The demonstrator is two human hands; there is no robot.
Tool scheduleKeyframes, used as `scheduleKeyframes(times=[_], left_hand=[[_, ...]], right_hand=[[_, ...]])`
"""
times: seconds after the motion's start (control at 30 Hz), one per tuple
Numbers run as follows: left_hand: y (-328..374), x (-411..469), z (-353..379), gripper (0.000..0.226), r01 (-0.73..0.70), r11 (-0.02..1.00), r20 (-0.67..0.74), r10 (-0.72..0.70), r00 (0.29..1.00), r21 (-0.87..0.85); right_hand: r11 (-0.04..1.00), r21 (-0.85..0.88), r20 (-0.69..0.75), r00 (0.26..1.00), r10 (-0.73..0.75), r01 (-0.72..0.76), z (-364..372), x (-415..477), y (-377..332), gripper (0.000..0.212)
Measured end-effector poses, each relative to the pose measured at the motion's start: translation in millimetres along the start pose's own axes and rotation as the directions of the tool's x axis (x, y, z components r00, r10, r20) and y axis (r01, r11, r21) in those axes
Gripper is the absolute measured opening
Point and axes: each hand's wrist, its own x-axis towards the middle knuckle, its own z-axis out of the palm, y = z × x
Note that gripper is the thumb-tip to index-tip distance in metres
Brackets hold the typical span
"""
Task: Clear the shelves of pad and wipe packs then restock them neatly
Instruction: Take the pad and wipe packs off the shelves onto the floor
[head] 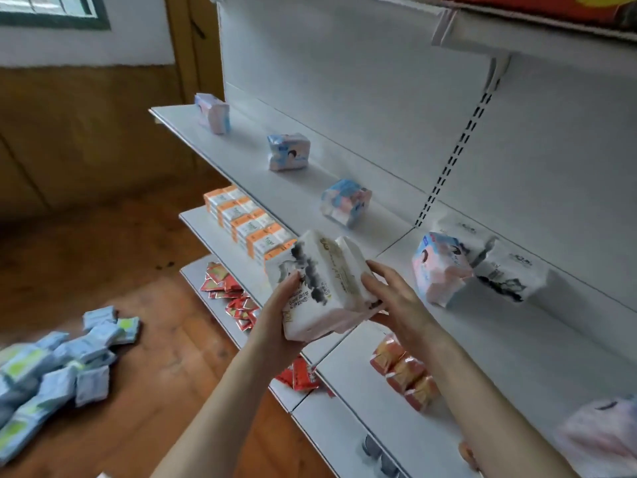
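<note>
Grip: left hand (282, 305) and right hand (389, 291) clasp the white pack (320, 270) between them.
Axis: slants up and away.
Likely spot: beside matching packs (510, 274), beyond-right, nearer the right hand.

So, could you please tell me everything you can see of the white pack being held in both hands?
The white pack is a soft, plastic-wrapped bundle printed with black ink-wash strokes, gold lettering and small dark text too blurred to read. A seam near its top suggests it may be two packs pressed together. It is tilted in the air in front of the white shelves. The left hand grips its lower left end, thumb on the front. The right hand holds its right side.
</note>
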Motion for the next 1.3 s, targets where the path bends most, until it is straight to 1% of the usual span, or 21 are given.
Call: scheduleKeyframes(times=[0.07,0.17,0.23,0.3,0.33,0.4,0.5,0.57,0.67,0.73,0.83,0.9,1.0,1.03,1.1,1.13,1.17,1.2,1.23,1.27,1.3], left_hand=[[3.8,-20.8,-18.3,0.049,-0.017,1.000,-0.090,0.017,0.996,0.005],[7.5,-62.2,-53.0,0.046,-0.084,0.996,-0.194,0.077,0.978,-0.025],[10.1,-99.7,-82.0,0.039,-0.107,0.992,-0.313,0.083,0.946,-0.061],[10.1,-143.0,-121.5,0.028,-0.149,0.981,-0.418,0.085,0.904,-0.124],[7.7,-166.1,-141.5,0.026,-0.168,0.975,-0.458,0.083,0.885,-0.147],[-3.1,-211.8,-187.9,0.031,-0.181,0.971,-0.556,0.064,0.829,-0.158],[-34.2,-269.2,-257.1,0.039,-0.189,0.964,-0.720,-0.003,0.693,-0.186],[-60.0,-293.9,-297.3,0.044,-0.190,0.949,-0.771,-0.077,0.632,-0.251],[-106.7,-309.2,-362.7,0.040,-0.207,0.891,-0.800,-0.235,0.552,-0.404],[-141.8,-307.3,-415.2,0.043,-0.219,0.830,-0.779,-0.343,0.525,-0.513],[-196.7,-288.1,-497.5,0.045,-0.231,0.737,-0.715,-0.447,0.537,-0.635],[-229.7,-268.5,-555.0,0.042,-0.242,0.719,-0.713,-0.470,0.520,-0.651],[-262.4,-237.2,-626.6,0.034,-0.242,0.756,-0.747,-0.443,0.495,-0.608],[-268.8,-225.5,-644.8,0.035,-0.242,0.778,-0.763,-0.415,0.496,-0.580],[-274.4,-203.7,-676.2,0.040,-0.212,0.869,-0.823,-0.307,0.479,-0.447],[-275.4,-193.6,-692.9,0.041,-0.196,0.907,-0.854,-0.254,0.455,-0.374],[-274.1,-184.8,-709.5,0.035,-0.233,0.903,-0.873,-0.240,0.425,-0.361],[-270.2,-176.7,-724.3,0.026,-0.292,0.874,-0.879,-0.257,0.402,-0.389],[-268.1,-169.3,-740.2,0.022,-0.306,0.867,-0.886,-0.270,0.376,-0.394],[-263.9,-163.6,-752.3,0.021,-0.283,0.884,-0.900,-0.269,0.342,-0.372],[-260.1,-159.1,-762.9,0.023,-0.226,0.914,-0.913,-0.260,0.316,-0.338]], right_hand=[[1.000,-0.024,0.056,0.998,0.014,-0.012,20.0,-2.4,9.6,0.029],[0.996,-0.064,0.180,0.981,0.070,-0.059,65.2,-10.2,24.0,0.044],[0.987,-0.113,0.263,0.955,0.138,-0.112,105.6,-18.5,41.7,0.049],[0.972,-0.157,0.344,0.913,0.220,-0.174,152.5,-31.4,69.5,0.048],[0.959,-0.195,0.377,0.887,0.266,-0.204,175.6,-39.9,87.2,0.049],[0.927,-0.292,0.429,0.834,0.347,-0.236,220.2,-60.8,124.6,0.049],[0.864,-0.415,0.505,0.718,0.479,-0.285,276.9,-90.6,191.8,0.042],[0.805,-0.483,0.490,0.656,0.574,-0.343,305.6,-108.5,242.1,0.045],[0.696,-0.577,0.424,0.572,0.702,-0.427,329.4,-118.0,327.1,0.062],[0.611,-0.626,0.367,0.508,0.779,-0.485,339.8,-116.1,384.2,0.049],[0.509,-0.661,0.302,0.426,0.853,-0.551,348.7,-98.1,480.7,0.025],[0.474,-0.662,0.262,0.414,0.872,-0.581,355.8,-80.2,545.2,0.022],[0.444,-0.641,0.186,0.435,0.881,-0.626,372.4,-48.2,629.6,0.025],[0.447,-0.631,0.178,0.443,0.879,-0.634,380.2,-37.0,651.9,0.029],[0.461,-0.608,0.186,0.448,0.874,-0.646,397.8,-13.5,690.3,0.039],[0.470,-0.598,0.179,0.464,0.868,-0.649,406.8,-1.6,707.0,0.039],[0.484,-0.590,0.169,0.487,0.857,-0.647,416.0,9.4,720.2,0.034],[0.504,-0.576,0.165,0.513,0.843,-0.643,424.7,20.2,731.9,0.027],[0.524,-0.558,0.164,0.533,0.830,-0.644,433.4,30.0,741.3,0.023],[0.540,-0.533,0.174,0.541,0.823,-0.651,442.1,38.2,748.4,0.022],[0.545,-0.509,0.181,0.536,0.825,-0.666,450.2,43.8,752.2,0.024]])
